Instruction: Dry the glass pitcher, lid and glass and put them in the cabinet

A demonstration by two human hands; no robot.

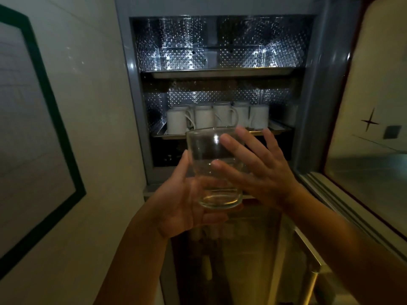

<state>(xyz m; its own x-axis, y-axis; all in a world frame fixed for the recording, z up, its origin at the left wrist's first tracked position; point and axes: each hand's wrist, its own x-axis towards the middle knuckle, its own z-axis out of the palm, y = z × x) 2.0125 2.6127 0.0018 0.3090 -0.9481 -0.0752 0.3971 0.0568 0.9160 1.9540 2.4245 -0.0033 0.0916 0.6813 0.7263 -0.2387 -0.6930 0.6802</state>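
1. I see the glass [204, 155] held upright in the air, just in front of the open cabinet [134, 89]. Its rim is level with the front edge of the lower shelf [163, 134], and it rests on no shelf.
2. The left hand [180, 208] grips the glass from the left and below. The thumb runs up the left wall, and the fingers curl under and behind the thick base.
3. The right hand [262, 170] is flat, its fingers straight and spread. The fingertips lie against the right side of the glass and grasp nothing.
4. Behind the glass, a row of white mugs [202, 117] stands along the lower shelf, reaching from its left end towards the right.
5. The upper shelf [220, 74] is a metal tray. I cannot tell whether anything stands on it, because of the glare on the dimpled back wall.
6. The cabinet door [374, 168] hangs open at the right edge.
7. On the pale wall [99, 106] to the left is a panel with a dark green frame [63, 137].
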